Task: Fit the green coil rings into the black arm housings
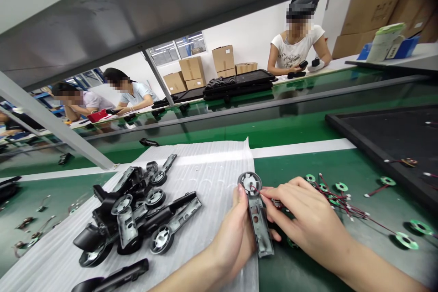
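Note:
My left hand [234,232] is wrapped round a plastic housing [260,230] with a round head and a long grey-lined handle, its hollow side facing up. The thumb presses beside the round head. My right hand [306,216] pinches thin red wires [253,188] at the head's edge; the wires run into the round opening. Left of my hands, a pile of similar black housings [128,226] lies on a white foam sheet [219,182]. To the right, several green ring-shaped circuit boards [406,240] with red wires are scattered on the green work surface.
A black tray [383,141] holding a few wired parts stands at right. Small wired parts [25,223] lie far left. A grey metal shelf [153,13] hangs overhead, with a slanting post [68,132] at left. Across the green line, several people [297,48] sit near cardboard boxes [191,70].

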`<state>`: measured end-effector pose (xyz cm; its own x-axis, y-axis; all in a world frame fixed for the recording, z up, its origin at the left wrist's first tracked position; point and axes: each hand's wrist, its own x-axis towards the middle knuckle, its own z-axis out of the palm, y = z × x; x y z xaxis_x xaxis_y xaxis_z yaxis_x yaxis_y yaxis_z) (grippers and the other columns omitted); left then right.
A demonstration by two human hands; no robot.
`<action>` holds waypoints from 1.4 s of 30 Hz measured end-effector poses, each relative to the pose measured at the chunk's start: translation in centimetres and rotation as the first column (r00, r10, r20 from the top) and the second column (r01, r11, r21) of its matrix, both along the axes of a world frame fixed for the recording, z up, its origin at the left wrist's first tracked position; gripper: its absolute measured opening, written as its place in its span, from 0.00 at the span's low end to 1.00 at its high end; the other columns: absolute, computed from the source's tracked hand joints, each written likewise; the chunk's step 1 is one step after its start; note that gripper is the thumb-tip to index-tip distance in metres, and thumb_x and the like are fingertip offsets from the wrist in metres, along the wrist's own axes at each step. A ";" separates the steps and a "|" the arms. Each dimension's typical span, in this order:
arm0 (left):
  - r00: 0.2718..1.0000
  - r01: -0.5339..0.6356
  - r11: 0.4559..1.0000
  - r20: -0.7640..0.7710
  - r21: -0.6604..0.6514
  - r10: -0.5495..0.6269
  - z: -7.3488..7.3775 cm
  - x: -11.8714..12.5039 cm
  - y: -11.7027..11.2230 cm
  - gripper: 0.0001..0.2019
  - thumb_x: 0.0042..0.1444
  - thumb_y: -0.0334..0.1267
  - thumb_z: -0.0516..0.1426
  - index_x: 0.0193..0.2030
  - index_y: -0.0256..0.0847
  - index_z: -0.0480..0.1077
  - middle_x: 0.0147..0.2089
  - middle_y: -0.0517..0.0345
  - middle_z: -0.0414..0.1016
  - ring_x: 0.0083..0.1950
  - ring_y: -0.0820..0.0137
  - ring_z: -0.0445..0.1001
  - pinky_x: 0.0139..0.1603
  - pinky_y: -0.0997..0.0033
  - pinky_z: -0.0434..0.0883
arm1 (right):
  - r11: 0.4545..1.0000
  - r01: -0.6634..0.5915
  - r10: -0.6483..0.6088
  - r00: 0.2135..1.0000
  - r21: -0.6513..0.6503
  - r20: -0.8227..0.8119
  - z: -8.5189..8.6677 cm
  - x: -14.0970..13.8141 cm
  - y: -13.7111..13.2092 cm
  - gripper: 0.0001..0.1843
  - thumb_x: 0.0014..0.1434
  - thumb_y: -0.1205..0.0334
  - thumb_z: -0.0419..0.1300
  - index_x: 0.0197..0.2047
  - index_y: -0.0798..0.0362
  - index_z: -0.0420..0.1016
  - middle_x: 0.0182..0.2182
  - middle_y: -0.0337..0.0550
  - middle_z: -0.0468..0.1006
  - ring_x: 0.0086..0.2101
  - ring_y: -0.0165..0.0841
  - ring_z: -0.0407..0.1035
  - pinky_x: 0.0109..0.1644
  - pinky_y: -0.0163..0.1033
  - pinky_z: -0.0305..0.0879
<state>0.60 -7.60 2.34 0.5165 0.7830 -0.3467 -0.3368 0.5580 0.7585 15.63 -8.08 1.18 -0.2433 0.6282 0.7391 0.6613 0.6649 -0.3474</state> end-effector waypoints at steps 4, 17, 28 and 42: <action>0.984 -0.019 0.990 -0.171 0.138 0.042 -0.2 -0.1 0.2 0.28 0.57 0.64 0.44 0.50 0.41 0.57 0.33 0.60 0.69 0.26 0.74 0.66 0.31 0.72 0.61 | 0.992 -0.036 0.033 0.999 -0.122 -0.023 0.4 0.4 -0.1 0.07 0.64 0.67 0.52 0.37 0.52 0.71 0.30 0.39 0.79 0.26 0.31 0.68 0.34 0.39 0.58; 0.861 0.267 0.807 -0.507 0.526 0.046 -0.8 -1.2 1.1 0.15 0.64 0.43 0.48 0.55 0.40 0.59 0.34 0.61 0.64 0.32 0.75 0.63 0.37 0.72 0.65 | 0.688 -0.115 -0.010 0.986 -0.716 -0.168 1.8 0.9 0.3 0.09 0.61 0.60 0.51 0.31 0.49 0.69 0.22 0.36 0.75 0.23 0.32 0.67 0.27 0.35 0.58; 0.818 0.244 0.874 -0.573 0.420 0.047 -0.6 -1.6 1.7 0.19 0.64 0.40 0.46 0.60 0.41 0.57 0.23 0.68 0.60 0.16 0.81 0.55 0.15 0.82 0.56 | 0.643 -0.168 0.050 0.983 -0.747 -0.178 1.7 1.1 0.6 0.05 0.62 0.58 0.53 0.37 0.48 0.67 0.24 0.34 0.74 0.24 0.30 0.66 0.28 0.34 0.57; 0.877 0.214 0.915 -0.480 0.341 -0.027 -0.5 -1.6 1.7 0.23 0.58 0.31 0.46 0.61 0.42 0.56 0.33 0.62 0.63 0.21 0.80 0.56 0.12 0.84 0.58 | 0.681 -0.199 0.093 0.978 -0.705 -0.187 1.5 1.6 1.1 0.06 0.64 0.59 0.51 0.38 0.47 0.68 0.28 0.33 0.75 0.28 0.29 0.69 0.32 0.34 0.60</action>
<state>-1.04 -5.88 1.82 0.4712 0.8423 -0.2616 0.1510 0.2152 0.9648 17.22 -7.02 2.66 -0.3174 0.9421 0.1083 0.4928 0.2614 -0.8299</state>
